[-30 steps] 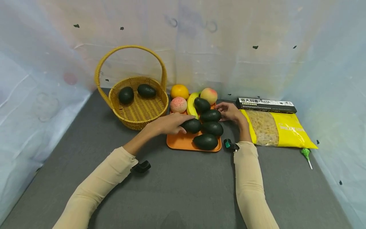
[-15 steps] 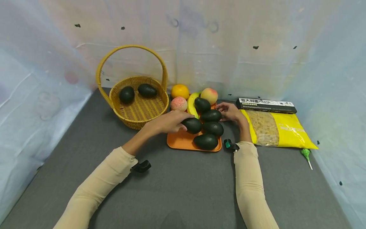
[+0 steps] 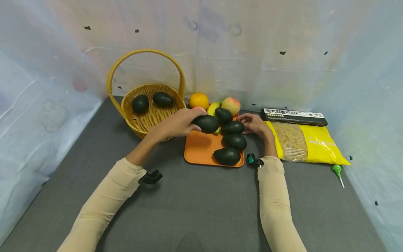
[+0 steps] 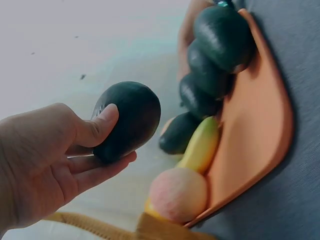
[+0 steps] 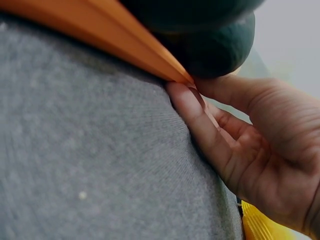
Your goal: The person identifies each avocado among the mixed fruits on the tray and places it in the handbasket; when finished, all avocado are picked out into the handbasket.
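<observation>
On the dark grey counter, four oval, dark green avocados line the right side of an orange rectangular tray. The left hand grips another dark green avocado between thumb and fingers, raised off the tray; the right hand, nearly closed, pinches the tray's rim. Farther back stands a golden wicker basket.

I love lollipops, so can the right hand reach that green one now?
Probably not yet: the right hand pinches the orange tray, and the yellow bag lies between hand and lollipop. Letting go and reaching over might work.
</observation>
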Available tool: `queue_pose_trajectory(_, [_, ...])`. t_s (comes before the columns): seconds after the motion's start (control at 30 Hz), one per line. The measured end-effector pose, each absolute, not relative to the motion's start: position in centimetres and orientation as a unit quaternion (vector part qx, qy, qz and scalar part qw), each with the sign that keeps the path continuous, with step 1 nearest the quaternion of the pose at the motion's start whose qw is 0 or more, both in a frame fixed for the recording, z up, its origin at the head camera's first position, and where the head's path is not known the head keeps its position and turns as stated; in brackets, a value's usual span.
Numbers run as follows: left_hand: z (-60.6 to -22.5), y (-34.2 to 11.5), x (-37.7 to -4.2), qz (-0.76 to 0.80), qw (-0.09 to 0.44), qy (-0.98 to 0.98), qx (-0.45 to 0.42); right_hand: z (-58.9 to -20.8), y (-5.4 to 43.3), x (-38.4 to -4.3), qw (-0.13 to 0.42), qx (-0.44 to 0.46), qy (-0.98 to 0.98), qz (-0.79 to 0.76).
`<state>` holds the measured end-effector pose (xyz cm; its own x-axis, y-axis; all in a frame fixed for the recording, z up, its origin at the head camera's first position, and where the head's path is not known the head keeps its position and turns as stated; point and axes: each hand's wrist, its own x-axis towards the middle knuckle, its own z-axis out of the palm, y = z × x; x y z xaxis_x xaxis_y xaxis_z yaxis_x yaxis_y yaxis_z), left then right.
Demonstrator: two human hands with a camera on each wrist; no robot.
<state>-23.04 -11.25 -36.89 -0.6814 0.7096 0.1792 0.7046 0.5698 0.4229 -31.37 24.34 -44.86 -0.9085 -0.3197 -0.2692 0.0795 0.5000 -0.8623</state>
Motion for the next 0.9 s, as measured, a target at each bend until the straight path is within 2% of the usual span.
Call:
queue_pose_trajectory(0.2, [-35.0,-13.2,-23.6,0.228,-0.011,0.903,0.364,-46.5,24.8,-32.1,0.188,-0.069,0.850,-0.487])
queue_pose_trajectory(0.73, [-32.8,-17.8,-24.4,0.243,-0.056,0.927,0.280,-46.7,24.8,-32.2,0.189,-0.075,0.845,-0.495])
queue_pose_trajectory(0.9, [-32.8,-18.6,-24.7,0.264,-0.056,0.940,0.210,-46.9,25.0,-32.5,0.192,-0.067,0.844,-0.496])
